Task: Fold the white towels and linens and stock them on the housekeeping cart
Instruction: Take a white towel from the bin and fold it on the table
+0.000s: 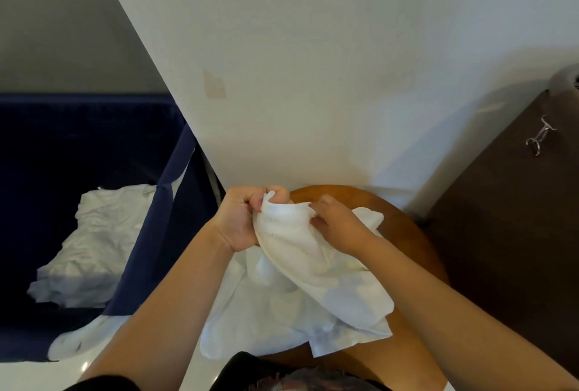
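Gripping one towel (pixel 316 262) — left hand (pixel 240 221) fisted on corner | right hand (pixel 340 227) pinching edge

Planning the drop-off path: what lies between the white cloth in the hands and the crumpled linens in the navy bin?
The bin's navy fabric side wall stands between the white cloth and the crumpled linens, per the head view.
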The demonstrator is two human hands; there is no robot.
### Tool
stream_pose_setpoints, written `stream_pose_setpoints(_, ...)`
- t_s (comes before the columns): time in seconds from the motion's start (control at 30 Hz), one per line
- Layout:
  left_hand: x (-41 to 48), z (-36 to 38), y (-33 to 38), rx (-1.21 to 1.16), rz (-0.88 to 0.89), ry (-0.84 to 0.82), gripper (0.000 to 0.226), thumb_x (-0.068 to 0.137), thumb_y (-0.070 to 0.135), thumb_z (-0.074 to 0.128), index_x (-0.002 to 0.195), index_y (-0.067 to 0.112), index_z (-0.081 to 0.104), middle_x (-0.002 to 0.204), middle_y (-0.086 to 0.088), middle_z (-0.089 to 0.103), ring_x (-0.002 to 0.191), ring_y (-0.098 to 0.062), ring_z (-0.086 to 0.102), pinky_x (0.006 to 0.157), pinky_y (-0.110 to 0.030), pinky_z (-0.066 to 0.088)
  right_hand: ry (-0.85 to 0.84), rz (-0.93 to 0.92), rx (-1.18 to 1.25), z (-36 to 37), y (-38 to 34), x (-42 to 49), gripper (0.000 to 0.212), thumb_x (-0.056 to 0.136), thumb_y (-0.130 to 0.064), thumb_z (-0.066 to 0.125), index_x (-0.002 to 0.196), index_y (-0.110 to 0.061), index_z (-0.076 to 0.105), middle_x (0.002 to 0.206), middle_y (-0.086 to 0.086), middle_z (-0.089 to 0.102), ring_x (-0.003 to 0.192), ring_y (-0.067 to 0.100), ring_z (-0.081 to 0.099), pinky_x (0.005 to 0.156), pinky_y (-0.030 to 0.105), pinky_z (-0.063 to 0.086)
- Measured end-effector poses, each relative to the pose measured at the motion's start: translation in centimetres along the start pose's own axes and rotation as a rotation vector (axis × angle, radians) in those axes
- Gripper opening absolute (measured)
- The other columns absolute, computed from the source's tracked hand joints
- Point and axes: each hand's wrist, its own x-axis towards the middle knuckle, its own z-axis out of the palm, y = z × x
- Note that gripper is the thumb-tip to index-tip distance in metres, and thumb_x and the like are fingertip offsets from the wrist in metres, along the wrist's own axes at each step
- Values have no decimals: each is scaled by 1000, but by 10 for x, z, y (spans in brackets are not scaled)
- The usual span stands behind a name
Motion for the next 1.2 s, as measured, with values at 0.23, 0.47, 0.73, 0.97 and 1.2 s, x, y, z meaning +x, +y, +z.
stream_pose_setpoints(0.23,-5,-4,1,-48,28,-53,37,30,18,62,46,19,28,44,7,36,39,-8,32,42,-13,32,89,105,236,-4,0,1,23,97,-9,47,106,-2,67,106,6,63,95,21,56,84,28,45)
stream_pose_setpoints(0.47,-9,-5,17,-9,58,34,24,35,12,62,43,18,40,47,4,34,43,-11,33,42,-18,33,304,268,569,-28,10,-3,17,94,-8,53,78,-7,59,75,3,54,72,15,45,56,8,36)
stream_pose_setpoints(0.73,-4,-3,112,515,264,359,15,84,2,64,99,7,68,93,-5,72,86,-17,69,73,-25,58,742,211,436,-161,-9,-8,27,91,-12,58,64,-6,59,55,-4,46,49,5,42,44,10,33)
stream_pose_setpoints(0.97,-1,36,181,522,556,612,9,95,12,52,88,12,57,92,-8,60,83,-21,59,81,-33,52,842,-34,77,-255,-82,-39,14,85,-20,66,76,-10,71,61,1,55,68,17,52,60,25,30)
stream_pose_setpoints(1.2,-14,90,241,390,735,763,22,92,14,41,70,15,42,69,-3,38,61,-17,36,57,-28,29,923,-152,-166,-322,-132,-66,46,85,-22,66,47,-17,41,46,-4,35,51,14,36,52,26,27)
